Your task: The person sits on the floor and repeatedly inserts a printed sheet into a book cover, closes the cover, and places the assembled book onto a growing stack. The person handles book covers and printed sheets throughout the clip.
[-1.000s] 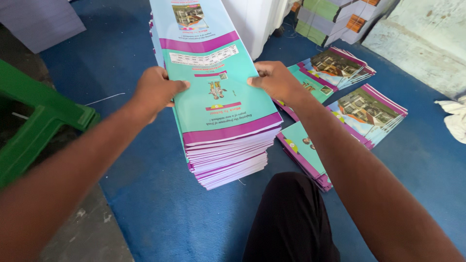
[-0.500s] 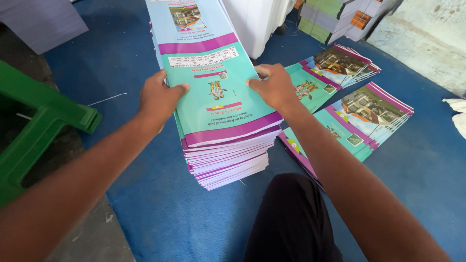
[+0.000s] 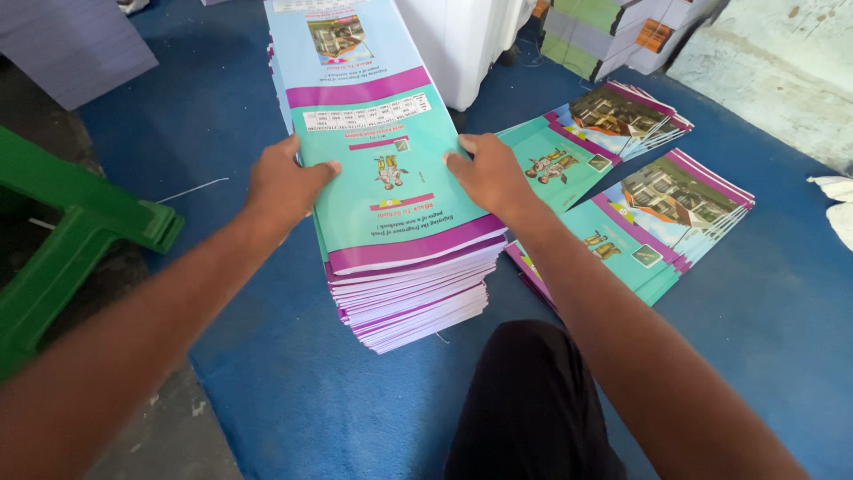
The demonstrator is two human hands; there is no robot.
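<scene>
Soft, even daylight, brightest at upper right on the pale wall [image 3: 782,80]; dimmer at the left edge. Faint shadow under the booklet stack [image 3: 400,222] on the blue floor mat [image 3: 267,373]. Mild glare on covers; forearms stretch with wide-angle distortion, slightly soft.
</scene>
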